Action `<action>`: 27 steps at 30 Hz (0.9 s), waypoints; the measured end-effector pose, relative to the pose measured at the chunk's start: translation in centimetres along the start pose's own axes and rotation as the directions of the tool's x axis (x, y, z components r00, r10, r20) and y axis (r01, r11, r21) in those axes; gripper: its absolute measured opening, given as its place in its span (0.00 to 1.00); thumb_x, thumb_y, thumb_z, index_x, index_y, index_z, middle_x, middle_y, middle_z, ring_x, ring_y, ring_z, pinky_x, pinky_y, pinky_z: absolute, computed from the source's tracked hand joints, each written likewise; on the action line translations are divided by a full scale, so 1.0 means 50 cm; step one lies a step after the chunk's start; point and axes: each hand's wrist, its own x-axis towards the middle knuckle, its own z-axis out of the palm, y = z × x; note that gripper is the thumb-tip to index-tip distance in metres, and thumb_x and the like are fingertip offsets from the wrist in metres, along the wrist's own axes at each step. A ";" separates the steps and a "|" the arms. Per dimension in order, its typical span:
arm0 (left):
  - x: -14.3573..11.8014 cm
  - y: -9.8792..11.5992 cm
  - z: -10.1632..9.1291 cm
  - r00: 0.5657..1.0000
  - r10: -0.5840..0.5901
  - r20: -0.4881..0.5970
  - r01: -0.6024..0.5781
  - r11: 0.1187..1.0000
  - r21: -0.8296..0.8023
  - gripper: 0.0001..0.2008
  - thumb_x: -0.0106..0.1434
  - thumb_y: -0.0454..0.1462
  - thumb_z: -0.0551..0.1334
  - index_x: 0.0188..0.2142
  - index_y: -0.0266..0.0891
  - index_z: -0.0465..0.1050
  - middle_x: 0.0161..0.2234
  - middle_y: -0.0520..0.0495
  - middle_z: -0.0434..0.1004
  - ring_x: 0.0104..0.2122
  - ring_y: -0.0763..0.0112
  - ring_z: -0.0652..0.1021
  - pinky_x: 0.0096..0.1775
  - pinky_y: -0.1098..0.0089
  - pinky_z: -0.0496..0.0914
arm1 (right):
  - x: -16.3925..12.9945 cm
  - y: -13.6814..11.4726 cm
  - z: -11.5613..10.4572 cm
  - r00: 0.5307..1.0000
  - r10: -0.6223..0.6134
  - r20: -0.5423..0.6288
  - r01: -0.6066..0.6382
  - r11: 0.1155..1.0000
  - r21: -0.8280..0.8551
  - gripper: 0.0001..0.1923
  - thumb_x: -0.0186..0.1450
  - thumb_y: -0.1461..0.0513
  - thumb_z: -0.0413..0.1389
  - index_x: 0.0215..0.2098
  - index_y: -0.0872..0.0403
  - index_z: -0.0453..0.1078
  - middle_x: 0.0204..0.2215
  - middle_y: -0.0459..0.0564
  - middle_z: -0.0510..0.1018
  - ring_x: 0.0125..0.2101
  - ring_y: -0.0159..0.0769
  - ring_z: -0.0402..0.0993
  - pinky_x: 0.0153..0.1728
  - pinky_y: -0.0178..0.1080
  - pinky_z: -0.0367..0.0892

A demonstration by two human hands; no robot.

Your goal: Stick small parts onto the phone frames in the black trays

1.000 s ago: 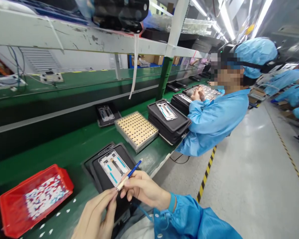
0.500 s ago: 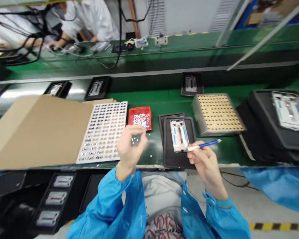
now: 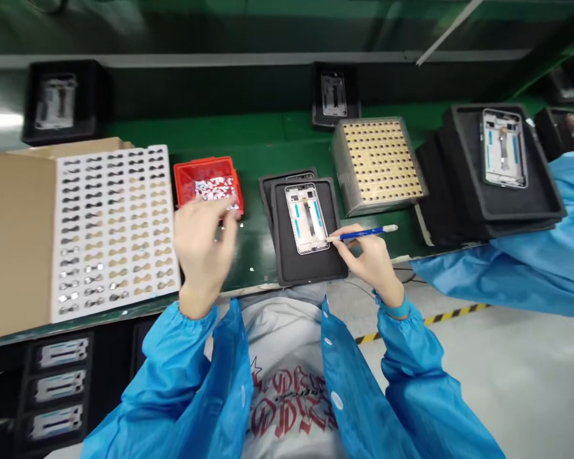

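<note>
Green bench (image 3: 251, 239), curled left hand (image 3: 199, 239)

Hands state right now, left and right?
Left hand: half-curled by the red bin; can't tell if it's holding anything.
Right hand: closed, holding the blue pen-like tool.

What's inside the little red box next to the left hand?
Inside the red box is a pile of small white bits. The left hand hides part of the box's near side, and the top bits cover whatever lies beneath them.
</note>
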 end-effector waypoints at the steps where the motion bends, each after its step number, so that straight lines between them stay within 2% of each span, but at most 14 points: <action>1: -0.011 0.024 0.007 0.996 0.067 0.062 -0.065 0.997 -0.037 0.12 0.79 0.40 0.59 0.51 0.42 0.81 0.44 0.44 0.87 0.50 0.56 0.83 0.60 0.50 0.73 | 0.003 0.001 -0.002 0.999 -0.030 0.040 0.032 0.998 -0.062 0.09 0.75 0.56 0.60 0.42 0.49 0.80 0.42 0.54 0.88 0.36 0.45 0.84 0.41 0.44 0.80; 2: -0.023 0.047 0.017 0.979 0.149 0.136 -0.139 0.987 -0.083 0.12 0.79 0.39 0.58 0.50 0.42 0.81 0.43 0.44 0.86 0.50 0.56 0.83 0.58 0.52 0.75 | 0.006 0.002 -0.004 0.995 -0.057 0.078 0.067 0.990 -0.124 0.09 0.76 0.57 0.59 0.43 0.50 0.80 0.43 0.54 0.88 0.37 0.45 0.85 0.42 0.44 0.79; 4: -0.047 0.087 0.043 0.912 0.317 0.260 -0.274 0.943 -0.188 0.12 0.80 0.37 0.57 0.50 0.41 0.81 0.45 0.43 0.86 0.51 0.56 0.82 0.54 0.55 0.76 | 0.012 0.001 -0.007 0.982 -0.106 0.155 0.140 0.962 -0.233 0.09 0.77 0.59 0.57 0.46 0.51 0.79 0.44 0.55 0.88 0.40 0.47 0.86 0.43 0.44 0.79; 6: -0.068 0.114 0.072 0.853 0.412 0.320 -0.344 0.905 -0.248 0.12 0.80 0.35 0.57 0.51 0.38 0.80 0.46 0.40 0.85 0.51 0.56 0.81 0.52 0.56 0.76 | 0.015 -0.002 -0.010 0.966 -0.138 0.217 0.202 0.931 -0.305 0.10 0.78 0.61 0.54 0.48 0.52 0.78 0.45 0.55 0.88 0.41 0.47 0.86 0.41 0.43 0.78; 7: -0.077 0.121 0.086 0.837 0.429 0.339 -0.357 0.898 -0.256 0.12 0.79 0.35 0.57 0.52 0.37 0.80 0.47 0.39 0.85 0.50 0.55 0.80 0.51 0.56 0.76 | 0.016 -0.004 -0.011 0.960 -0.147 0.236 0.222 0.918 -0.330 0.10 0.78 0.61 0.54 0.49 0.53 0.78 0.46 0.55 0.88 0.40 0.47 0.86 0.40 0.43 0.77; 12: -0.095 0.127 0.125 0.791 0.436 0.429 -0.381 0.900 -0.213 0.16 0.77 0.32 0.57 0.59 0.33 0.77 0.49 0.35 0.82 0.49 0.53 0.79 0.49 0.55 0.75 | 0.015 -0.006 -0.009 0.954 -0.157 0.257 0.260 0.860 -0.439 0.10 0.79 0.61 0.54 0.48 0.53 0.78 0.46 0.55 0.89 0.36 0.45 0.85 0.35 0.42 0.74; 20: -0.094 0.147 0.131 0.733 0.470 0.492 -0.494 0.865 -0.090 0.19 0.75 0.32 0.57 0.62 0.28 0.76 0.47 0.33 0.81 0.49 0.50 0.78 0.51 0.53 0.73 | 0.011 -0.009 -0.003 0.962 -0.118 0.245 0.222 0.862 -0.456 0.11 0.79 0.59 0.54 0.49 0.54 0.78 0.45 0.56 0.89 0.37 0.46 0.85 0.35 0.41 0.72; 24: -0.101 0.157 0.133 0.722 0.448 0.527 -0.503 0.863 -0.044 0.21 0.78 0.33 0.53 0.64 0.27 0.74 0.49 0.32 0.81 0.50 0.49 0.79 0.52 0.52 0.73 | 0.020 -0.017 -0.006 0.969 -0.067 0.240 0.166 0.891 -0.423 0.09 0.78 0.59 0.56 0.49 0.52 0.78 0.46 0.54 0.88 0.35 0.44 0.84 0.35 0.41 0.71; 27: -0.100 0.152 0.132 0.734 0.458 0.502 -0.501 0.864 -0.055 0.20 0.78 0.33 0.53 0.62 0.26 0.75 0.47 0.33 0.81 0.48 0.51 0.79 0.49 0.54 0.73 | 0.027 -0.021 -0.008 0.973 -0.033 0.230 0.129 0.900 -0.416 0.08 0.77 0.59 0.57 0.48 0.52 0.77 0.44 0.54 0.88 0.33 0.44 0.84 0.35 0.41 0.71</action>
